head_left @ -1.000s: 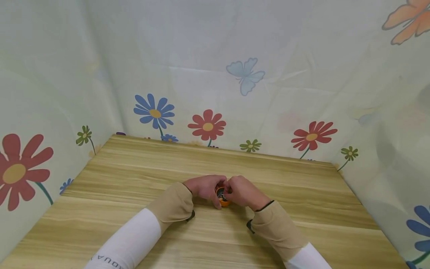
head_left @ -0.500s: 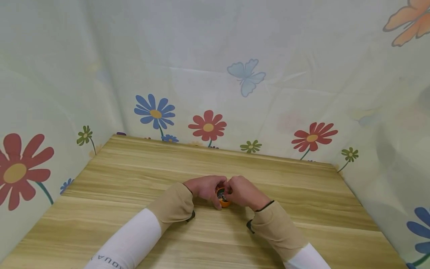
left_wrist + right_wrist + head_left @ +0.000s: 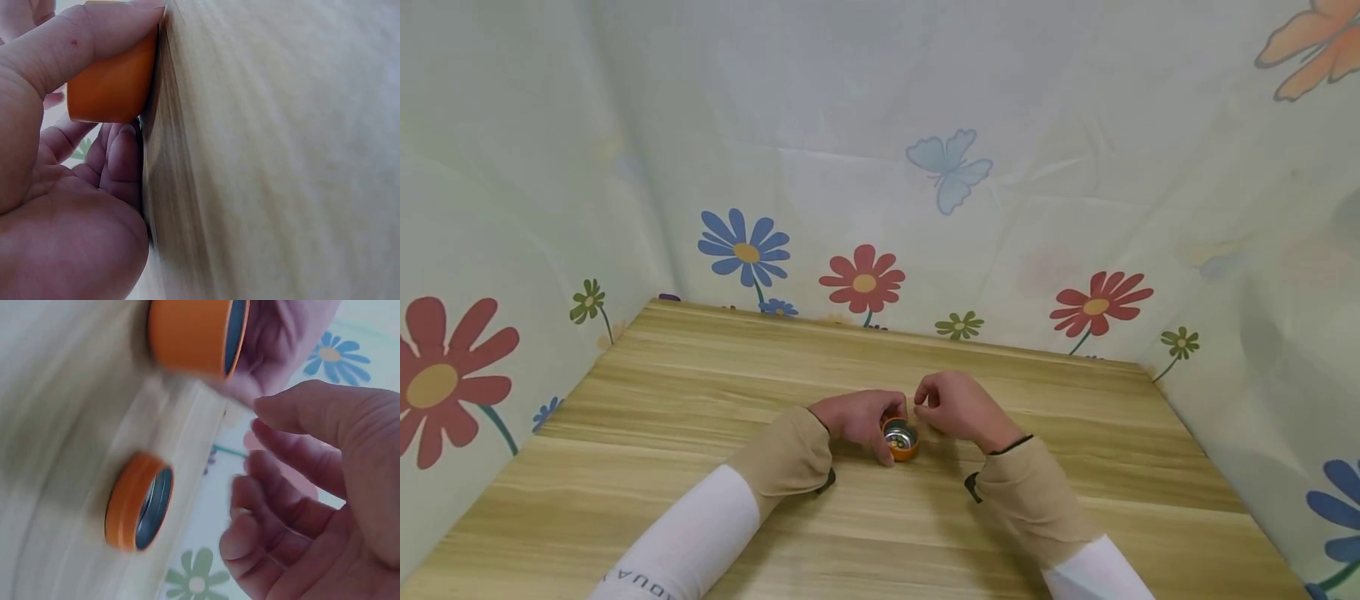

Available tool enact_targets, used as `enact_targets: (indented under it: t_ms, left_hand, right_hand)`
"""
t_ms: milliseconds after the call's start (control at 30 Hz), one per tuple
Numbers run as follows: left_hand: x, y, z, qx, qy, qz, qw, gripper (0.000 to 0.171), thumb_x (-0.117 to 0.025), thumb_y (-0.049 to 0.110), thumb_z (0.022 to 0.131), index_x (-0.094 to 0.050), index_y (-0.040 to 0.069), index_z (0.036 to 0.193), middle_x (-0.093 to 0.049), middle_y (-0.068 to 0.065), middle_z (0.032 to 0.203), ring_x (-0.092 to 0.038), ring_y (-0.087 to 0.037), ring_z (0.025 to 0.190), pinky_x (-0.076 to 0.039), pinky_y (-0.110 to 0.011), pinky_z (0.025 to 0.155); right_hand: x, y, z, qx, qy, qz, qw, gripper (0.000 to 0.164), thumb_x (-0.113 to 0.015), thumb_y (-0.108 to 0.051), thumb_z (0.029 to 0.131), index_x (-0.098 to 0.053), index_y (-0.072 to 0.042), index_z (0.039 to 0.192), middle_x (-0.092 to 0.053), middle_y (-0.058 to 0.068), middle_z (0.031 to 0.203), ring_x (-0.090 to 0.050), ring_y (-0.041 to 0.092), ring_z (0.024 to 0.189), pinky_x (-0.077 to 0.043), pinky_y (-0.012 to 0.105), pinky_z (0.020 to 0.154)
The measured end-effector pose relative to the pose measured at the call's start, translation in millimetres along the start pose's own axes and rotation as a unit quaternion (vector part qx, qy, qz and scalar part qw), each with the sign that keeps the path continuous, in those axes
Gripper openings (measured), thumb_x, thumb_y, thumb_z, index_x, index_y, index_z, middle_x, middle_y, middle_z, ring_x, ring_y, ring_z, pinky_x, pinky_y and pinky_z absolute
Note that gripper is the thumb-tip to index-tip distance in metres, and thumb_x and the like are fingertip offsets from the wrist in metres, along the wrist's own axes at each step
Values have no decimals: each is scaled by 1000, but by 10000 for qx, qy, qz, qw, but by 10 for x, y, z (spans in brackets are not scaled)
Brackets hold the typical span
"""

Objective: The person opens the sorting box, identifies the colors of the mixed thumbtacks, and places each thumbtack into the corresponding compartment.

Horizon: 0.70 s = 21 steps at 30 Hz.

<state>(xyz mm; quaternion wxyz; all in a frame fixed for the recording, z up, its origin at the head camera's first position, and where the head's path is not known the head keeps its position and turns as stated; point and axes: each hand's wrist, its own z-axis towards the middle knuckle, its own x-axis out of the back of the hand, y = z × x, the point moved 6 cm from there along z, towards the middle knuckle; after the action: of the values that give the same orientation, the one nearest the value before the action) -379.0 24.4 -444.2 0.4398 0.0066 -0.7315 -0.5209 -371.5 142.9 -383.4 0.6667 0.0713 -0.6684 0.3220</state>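
Observation:
My left hand [image 3: 859,421] grips a small round orange tin [image 3: 906,454] standing on the table, thumb along its near side. In the head view the tin's mouth faces up, showing a silvery inside with small round shapes at the bottom. The left wrist view has the thumb lying across the tin's orange wall [image 3: 112,90]. Just right of the tin, my right hand [image 3: 961,407] hovers with loosely bent fingers and nothing visible between them. An orange screw lid [image 3: 128,503] lies hollow side up on the table in the right wrist view; in the head view the right hand hides it.
A wood-grain table [image 3: 700,400] spreads around both hands. Cloth walls [image 3: 820,125] printed with flowers and butterflies enclose it at the back and on both sides.
My right hand has lifted away from the tin, up and to the right, so more of the tin's mouth shows. The left hand and the tin have stayed put.

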Motion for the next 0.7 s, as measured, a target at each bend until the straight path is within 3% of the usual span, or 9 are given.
enact_targets:
  t_ms: [200, 367, 700]
  left_hand:
    - [3, 21, -15, 17, 6, -83, 10000, 50, -87, 4, 60, -52, 12, 95, -60, 3, 89, -57, -13, 81, -46, -23, 71]
    - [-2, 40, -24, 39, -7, -210, 9998, 51, -87, 1, 60, -52, 11, 96, -60, 3, 90, -58, -15, 84, -47, -23, 71]
    - [-5, 47, -35, 4, 54, -260, 9996, 51, -86, 0, 59, -52, 10, 96, -61, 0, 90, -58, -16, 84, -46, -23, 71]
  right_hand:
    - [-62, 213, 15, -137, -421, -227, 9988, 28, -78, -17, 73, -68, -7, 98, -63, 3, 88, -57, 17, 80, -47, 33, 72]
    - [-124, 303, 3, -117, -734, -324, 9967, 46, -84, -21, 65, -66, -5, 104, -63, 6, 95, -56, 22, 89, -44, 35, 78]
    - [-96, 325, 12, -51, -367, -553, 9978, 32, -79, -10, 65, -68, -8, 96, -64, 2, 86, -56, 16, 78, -46, 33, 73]
